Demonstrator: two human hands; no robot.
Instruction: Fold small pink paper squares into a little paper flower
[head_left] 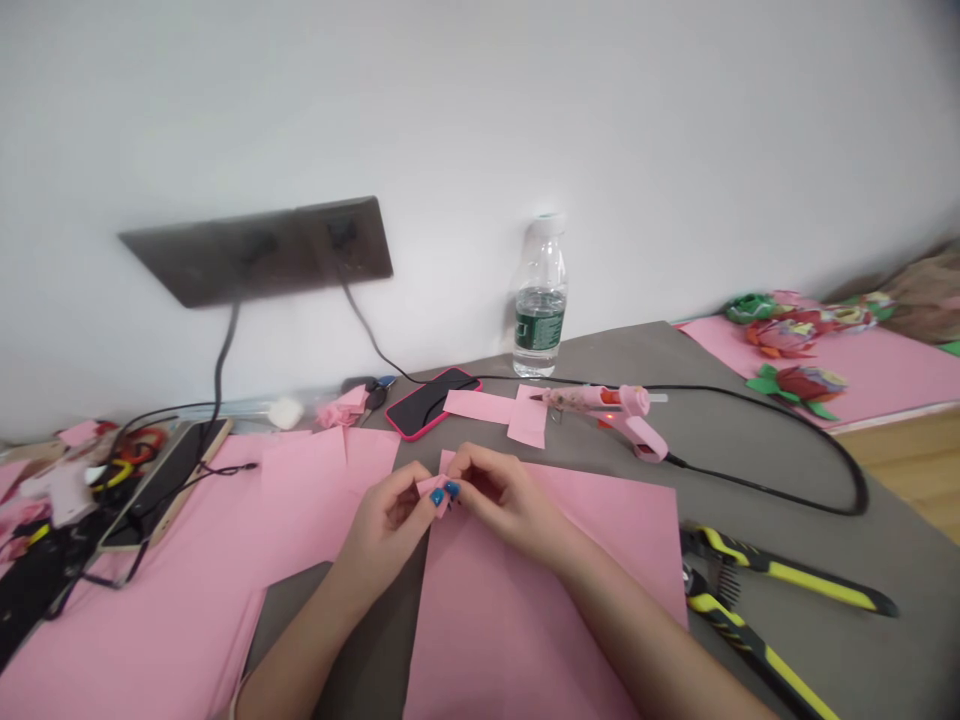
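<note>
Both hands meet above the far left edge of a pink paper sheet [517, 600]. Between the fingertips is a small folded piece of pink paper [429, 486]. My left hand [386, 525] pinches it from the left, thumb on the near side. My right hand [506, 495] pinches it from the right, its thumb close to the left one. The fingers partly cover the piece, so its full shape is hidden. Just beyond the hands, a pink glue gun [600, 402] lies on its side, its nozzle over pink paper strips [487, 407].
A phone [433, 402] and a water bottle [540, 300] are near the wall. Yellow-black pliers [720, 580] lie at right, inside the glue gun's looping cord [757, 478]. Paper flowers [802, 385] rest far right. More pink paper [300, 500] and a second phone [166, 485] are left.
</note>
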